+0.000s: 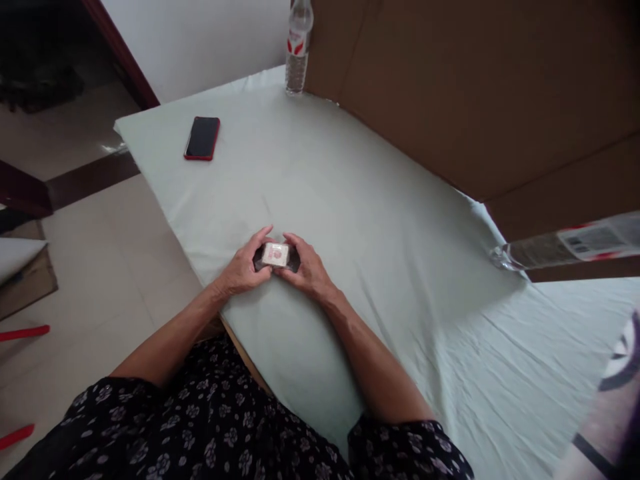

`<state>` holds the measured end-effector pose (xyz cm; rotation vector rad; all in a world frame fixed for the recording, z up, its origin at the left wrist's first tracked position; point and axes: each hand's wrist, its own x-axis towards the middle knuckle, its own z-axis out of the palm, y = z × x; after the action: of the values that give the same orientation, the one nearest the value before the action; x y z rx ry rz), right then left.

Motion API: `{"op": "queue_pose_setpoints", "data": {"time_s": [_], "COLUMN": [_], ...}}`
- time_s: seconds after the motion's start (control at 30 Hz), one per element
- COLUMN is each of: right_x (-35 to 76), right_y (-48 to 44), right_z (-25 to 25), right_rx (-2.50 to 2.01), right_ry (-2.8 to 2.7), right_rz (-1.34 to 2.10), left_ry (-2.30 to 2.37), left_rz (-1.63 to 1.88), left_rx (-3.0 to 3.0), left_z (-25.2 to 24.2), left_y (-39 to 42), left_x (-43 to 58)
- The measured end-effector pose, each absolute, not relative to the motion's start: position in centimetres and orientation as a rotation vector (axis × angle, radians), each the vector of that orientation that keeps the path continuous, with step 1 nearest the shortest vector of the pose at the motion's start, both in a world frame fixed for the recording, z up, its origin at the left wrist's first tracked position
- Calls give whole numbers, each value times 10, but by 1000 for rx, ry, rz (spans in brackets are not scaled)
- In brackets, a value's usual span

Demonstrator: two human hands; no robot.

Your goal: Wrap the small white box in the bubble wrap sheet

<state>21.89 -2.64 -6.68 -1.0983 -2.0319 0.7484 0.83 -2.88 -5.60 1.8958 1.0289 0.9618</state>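
Near the table's front left edge, my left hand (249, 262) curls round one side of a small white block with reddish print (275, 254). My right hand (306, 265) closes round its other side, fingers behind and thumb in front. Something dark and shiny shows at both ends of the block, between it and my palms; whether it is a wrapper or a tray I cannot tell. The printed face points up toward me. The block's underside is hidden.
A pale green cloth covers the table (325, 180). A phone in a red case (202, 139) lies at the far left. A clear bottle (297, 57) stands against a large brown cardboard panel (450, 87). Another bottle (575, 243) is at the right. A patterned item (600, 407) shows lower right.
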Motion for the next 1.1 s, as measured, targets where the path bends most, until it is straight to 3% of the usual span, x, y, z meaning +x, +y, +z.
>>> {"op": "queue_pose_setpoints", "data": {"time_s": [0.33,0.73,1.1], "right_x": [229,237,230], "right_y": [-34,-35,-40], "right_z": [-61,-49,-31], "right_rx": [-1118,-1094,-1123], "right_ry": [-2113,-1878,-1937], "right_rz": [651,933,552], "left_ry": [965,1323,1208], "left_rz": [1062,761,988], "left_rx": [1759,2221,1763], "left_z": [-58,-55,-40], "left_y": [-26,-54,-43], "left_x": [7,-17,-8]}}
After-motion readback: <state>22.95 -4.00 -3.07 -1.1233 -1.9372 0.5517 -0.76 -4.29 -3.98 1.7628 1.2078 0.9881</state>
